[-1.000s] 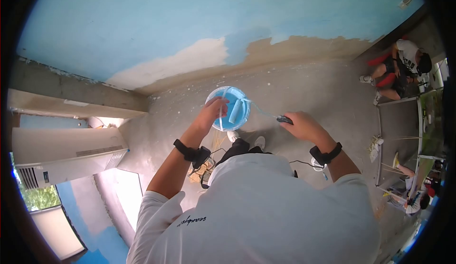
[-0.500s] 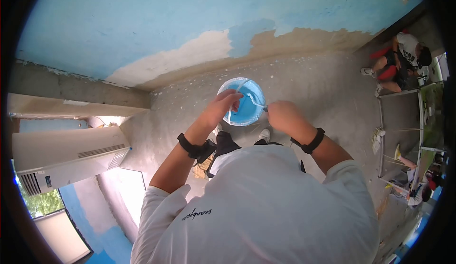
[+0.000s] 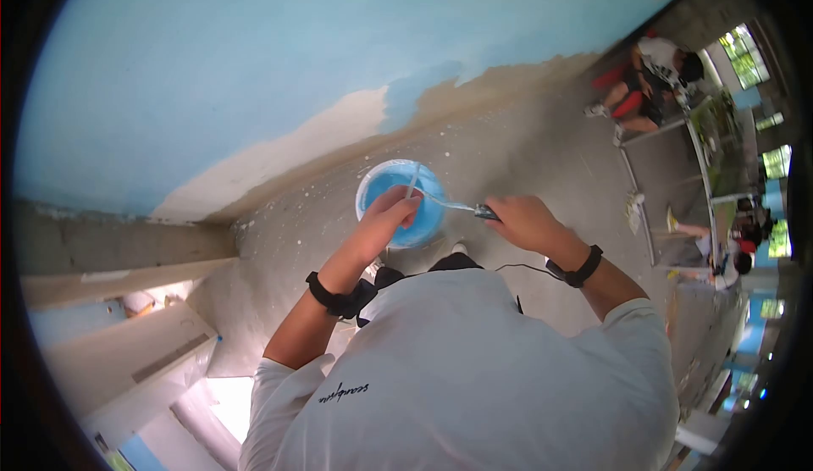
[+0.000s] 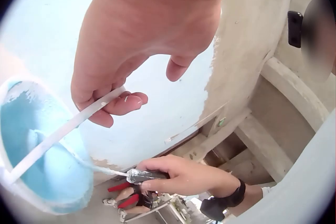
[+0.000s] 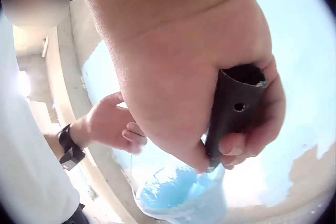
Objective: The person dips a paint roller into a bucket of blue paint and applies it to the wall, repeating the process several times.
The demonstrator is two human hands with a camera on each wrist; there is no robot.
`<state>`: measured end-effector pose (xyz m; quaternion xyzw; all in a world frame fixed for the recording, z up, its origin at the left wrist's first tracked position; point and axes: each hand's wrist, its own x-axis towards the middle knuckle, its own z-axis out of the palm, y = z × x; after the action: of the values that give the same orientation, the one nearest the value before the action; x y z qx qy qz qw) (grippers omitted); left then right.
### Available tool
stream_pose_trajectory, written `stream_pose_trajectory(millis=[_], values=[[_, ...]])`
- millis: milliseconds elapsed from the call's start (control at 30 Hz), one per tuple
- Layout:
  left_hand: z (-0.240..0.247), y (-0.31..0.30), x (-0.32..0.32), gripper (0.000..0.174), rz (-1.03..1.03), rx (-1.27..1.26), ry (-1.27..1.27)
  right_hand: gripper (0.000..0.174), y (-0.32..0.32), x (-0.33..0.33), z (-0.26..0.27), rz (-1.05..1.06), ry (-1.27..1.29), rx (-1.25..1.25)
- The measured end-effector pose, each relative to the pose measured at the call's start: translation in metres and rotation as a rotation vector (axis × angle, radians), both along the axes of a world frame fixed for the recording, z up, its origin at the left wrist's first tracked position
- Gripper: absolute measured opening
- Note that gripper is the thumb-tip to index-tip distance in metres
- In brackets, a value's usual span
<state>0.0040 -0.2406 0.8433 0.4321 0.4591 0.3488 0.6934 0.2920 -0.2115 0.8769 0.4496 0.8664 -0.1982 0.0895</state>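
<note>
In the head view my left hand (image 3: 389,217) hangs over a white bucket (image 3: 364,190) holding light blue paint. Its fingers hook around the bucket's flat white handle (image 4: 65,128), as the left wrist view shows. My right hand (image 3: 527,224) grips the black handle of a paint roller (image 3: 486,212), to the right of the bucket. From there the roller's paint-coated wire frame (image 4: 79,162) runs into the bucket. The roller's head is down among the blue paint. In the right wrist view the hollow end of the black grip (image 5: 236,106) sticks out of the right fist.
A wall (image 3: 254,64), partly painted blue with white and bare patches, rises in front. Paint spots dot the grey floor (image 3: 525,149). At the right a seated person (image 3: 656,73) is beside a metal frame (image 3: 641,208). A pale cabinet (image 3: 127,357) stands at the left.
The right hand came in close to the bucket with the roller, then drew back to the right. The left hand keeps hold of the bucket handle. The head view has turned.
</note>
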Motion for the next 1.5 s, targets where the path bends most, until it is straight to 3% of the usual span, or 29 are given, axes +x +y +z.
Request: stream_pose_trajectory(millis=[133, 433, 933, 1133, 1267, 1333, 1500], values=[[-0.005, 0.003, -0.029, 0.033, -0.039, 0.026, -0.033, 0.017, -0.032, -0.018, -0.026, -0.186, 0.242, 0.046], [0.002, 0.004, -0.083, 0.034, 0.041, -0.005, -0.064, 0.022, -0.054, -0.06, -0.056, -0.302, 0.27, -0.066], [0.007, -0.002, -0.107, 0.034, 0.301, -0.047, -0.126, 0.031, -0.002, -0.077, -0.091, -0.086, 0.365, -0.067], [0.008, 0.0, -0.11, 0.034, 0.453, -0.033, -0.146, 0.027, 0.028, -0.083, -0.092, -0.104, 0.504, -0.2], [0.007, 0.005, -0.107, 0.033, 0.5, -0.055, -0.142, 0.025, 0.05, -0.088, -0.08, -0.066, 0.464, -0.247], [0.01, 0.008, -0.103, 0.032, 0.513, -0.037, -0.176, 0.024, 0.059, -0.085, -0.083, -0.063, 0.603, -0.298], [0.007, 0.021, -0.086, 0.031, 0.567, -0.043, -0.178, 0.023, 0.084, -0.069, -0.097, -0.015, 0.565, -0.238]])
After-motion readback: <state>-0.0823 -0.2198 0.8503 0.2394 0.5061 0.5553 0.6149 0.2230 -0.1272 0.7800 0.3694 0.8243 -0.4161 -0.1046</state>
